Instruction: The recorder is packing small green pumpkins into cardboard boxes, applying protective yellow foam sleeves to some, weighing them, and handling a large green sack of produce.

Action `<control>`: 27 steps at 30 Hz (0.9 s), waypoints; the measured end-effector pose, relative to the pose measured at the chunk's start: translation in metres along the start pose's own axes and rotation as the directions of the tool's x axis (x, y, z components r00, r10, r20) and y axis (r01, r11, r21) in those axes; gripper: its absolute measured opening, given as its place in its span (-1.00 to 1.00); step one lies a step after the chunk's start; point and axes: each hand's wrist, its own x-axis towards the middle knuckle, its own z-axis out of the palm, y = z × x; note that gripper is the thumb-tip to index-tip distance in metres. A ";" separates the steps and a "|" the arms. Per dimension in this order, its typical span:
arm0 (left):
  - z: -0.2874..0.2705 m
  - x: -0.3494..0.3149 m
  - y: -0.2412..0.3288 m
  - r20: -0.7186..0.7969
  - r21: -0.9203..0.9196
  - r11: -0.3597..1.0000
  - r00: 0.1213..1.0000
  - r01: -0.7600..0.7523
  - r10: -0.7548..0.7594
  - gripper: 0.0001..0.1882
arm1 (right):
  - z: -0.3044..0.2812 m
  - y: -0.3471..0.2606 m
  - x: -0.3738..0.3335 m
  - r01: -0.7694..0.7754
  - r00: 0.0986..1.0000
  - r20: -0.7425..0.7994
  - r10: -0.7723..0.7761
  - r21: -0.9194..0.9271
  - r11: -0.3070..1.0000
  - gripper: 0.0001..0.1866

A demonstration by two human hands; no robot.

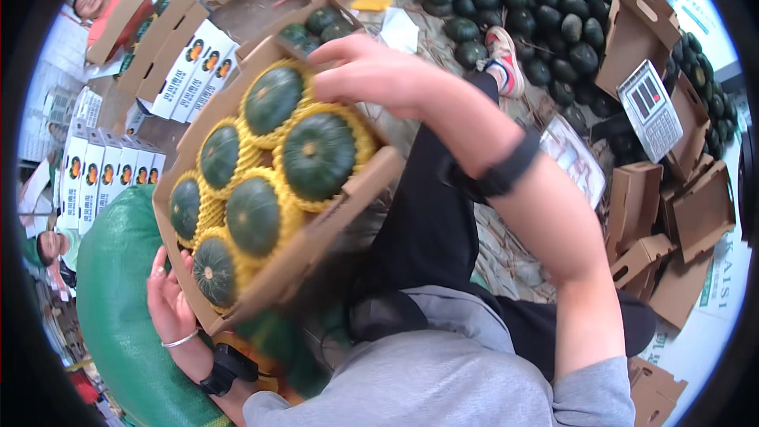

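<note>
A cardboard box of dark green squashes hangs tilted in front of me, between my two hands. Each squash sits in a yellow foam net. My left hand, with a silver bangle at its wrist, holds the near left end of the box; some of its fingers lie along the outer wall. Over the far right end reaches my right hand, gripping there, its fingertips partly hidden behind the rim. Just beyond that hand, more squashes lie in another open box.
A full green sack stands at my left. Stacked white cartons and people are farther left. A heap of squashes fills the far right, with a scale's keypad display and empty cardboard boxes nearer.
</note>
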 end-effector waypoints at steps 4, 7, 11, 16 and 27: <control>-0.030 0.019 -0.010 -0.186 0.127 0.990 0.982 0.062 -0.038 -0.38 | 0.013 0.032 0.029 0.169 0.986 0.020 -0.168 -0.012 0.986 -0.43; -0.009 0.035 0.001 -0.495 0.308 0.948 0.865 0.084 0.084 -0.31 | -0.012 0.044 -0.024 0.130 0.992 -0.017 -0.129 0.063 0.990 -0.51; -0.109 0.075 0.009 -0.488 0.656 0.754 0.784 0.040 0.384 -0.51 | -0.062 0.071 -0.104 -0.132 0.959 -0.209 0.190 0.260 0.957 -0.63; -0.163 0.058 -0.014 -0.399 0.796 0.605 0.763 0.014 0.508 -0.68 | -0.126 0.120 -0.187 -0.028 0.882 -0.422 0.208 0.393 0.919 -0.64; -0.061 -0.017 -0.118 -0.378 0.643 0.762 0.830 -0.083 0.410 -0.67 | -0.146 0.092 -0.242 0.362 0.824 -0.563 -0.057 0.447 0.818 -0.63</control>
